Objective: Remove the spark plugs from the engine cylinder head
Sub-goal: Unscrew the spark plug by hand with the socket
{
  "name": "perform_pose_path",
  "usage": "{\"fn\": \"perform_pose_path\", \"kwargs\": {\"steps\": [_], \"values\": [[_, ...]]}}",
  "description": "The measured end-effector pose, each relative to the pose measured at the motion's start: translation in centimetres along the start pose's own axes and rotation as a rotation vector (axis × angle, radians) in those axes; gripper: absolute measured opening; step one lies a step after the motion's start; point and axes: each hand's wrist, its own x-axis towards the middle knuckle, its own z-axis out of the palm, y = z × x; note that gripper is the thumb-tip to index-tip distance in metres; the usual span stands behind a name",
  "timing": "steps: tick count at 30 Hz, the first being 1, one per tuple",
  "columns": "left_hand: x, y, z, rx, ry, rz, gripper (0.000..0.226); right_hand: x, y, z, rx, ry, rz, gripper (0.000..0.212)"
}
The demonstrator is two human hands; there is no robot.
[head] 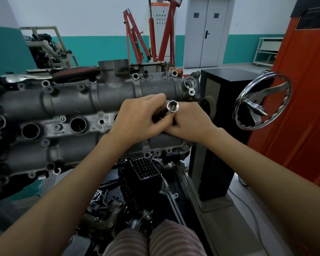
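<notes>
While you are working at the right end of the cylinder head (67,100), your left hand (137,117) and right hand (190,122) are both gripping the socket (172,106), a rigid, slick steel tool (grip its barrel); no spark plug is showing.

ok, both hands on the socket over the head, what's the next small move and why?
Probably lower the socket into a plug well. Its open end faces up toward the camera, both the left hand and the right hand grip it above the cylinder head, and no plug is visible in it.
</notes>
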Motion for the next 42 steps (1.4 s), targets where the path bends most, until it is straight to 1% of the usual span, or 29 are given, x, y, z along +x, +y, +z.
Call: {"fn": "perform_pose_path", "kwargs": {"steps": [1,3,8,10,13,15,16,17,20,22,25,26,28,31,32,34,36,38,42], "values": [[0.05,0.08,-0.02,0.002,-0.004,0.000,0.028,0.04,0.03,-0.02,0.003,-0.012,0.016,0.054],[0.07,0.09,-0.01,0.003,-0.022,-0.002,0.025,0.09,0.10,-0.01,0.000,-0.002,0.019,0.056],[0.08,0.21,-0.07,-0.011,-0.021,0.017,0.020,0.01,0.01,-0.01,-0.020,0.006,0.005,0.047],[0.00,0.15,0.09,0.018,0.008,0.026,0.025,0.00,-0.14,-0.04,-0.009,0.023,0.010,0.041],[-0.14,-0.12,0.23,0.093,0.060,0.016,0.042,0.03,-0.05,0.00,0.000,0.009,0.048,0.032],[-0.18,-0.22,0.25,0.103,0.091,0.015,0.048,0.05,0.06,-0.01,0.018,0.012,0.068,0.024],[-0.18,-0.25,0.25,0.100,0.092,0.013,0.049,0.06,0.02,-0.07,0.023,0.022,0.066,0.023],[-0.18,-0.24,0.27,0.094,0.082,0.005,0.050,0.06,-0.05,-0.10,0.016,0.028,0.058,0.025],[-0.20,-0.11,0.30,0.049,0.033,-0.026,0.047,-0.03,-0.27,-0.10,-0.026,0.007,0.016,0.044],[-0.13,0.05,0.15,0.019,0.038,-0.030,0.038,-0.11,-0.24,-0.15,0.000,0.011,-0.006,0.045],[0.08,0.34,-0.04,0.042,0.036,-0.022,0.026,-0.07,-0.13,-0.06,0.033,0.004,0.013,0.050],[0.06,0.34,-0.02,0.053,0.035,-0.016,0.025,-0.04,-0.11,0.00,0.031,0.007,0.014,0.051],[-0.07,0.23,0.09,0.080,0.035,-0.008,0.028,-0.01,-0.08,0.05,-0.005,0.017,0.008,0.044],[-0.20,-0.01,0.17,0.129,0.045,-0.005,0.044,0.01,-0.10,-0.08,-0.023,0.026,0.021,0.033],[-0.22,-0.07,0.14,0.130,0.048,-0.010,0.049,-0.02,-0.09,-0.09,-0.026,0.044,0.016,0.033],[-0.22,-0.12,0.15,0.111,0.035,-0.025,0.053,-0.06,-0.17,-0.10,-0.042,0.063,-0.004,0.040],[-0.22,-0.03,0.16,0.078,0.016,-0.035,0.052,-0.06,-0.26,-0.12,-0.041,0.049,-0.021,0.045],[-0.19,0.12,0.13,0.049,0.026,-0.036,0.046,-0.12,-0.28,-0.12,-0.022,0.053,-0.042,0.045],[-0.02,0.33,0.14,0.057,0.037,-0.039,0.035,-0.08,-0.21,-0.04,0.003,0.038,-0.003,0.049]]}}
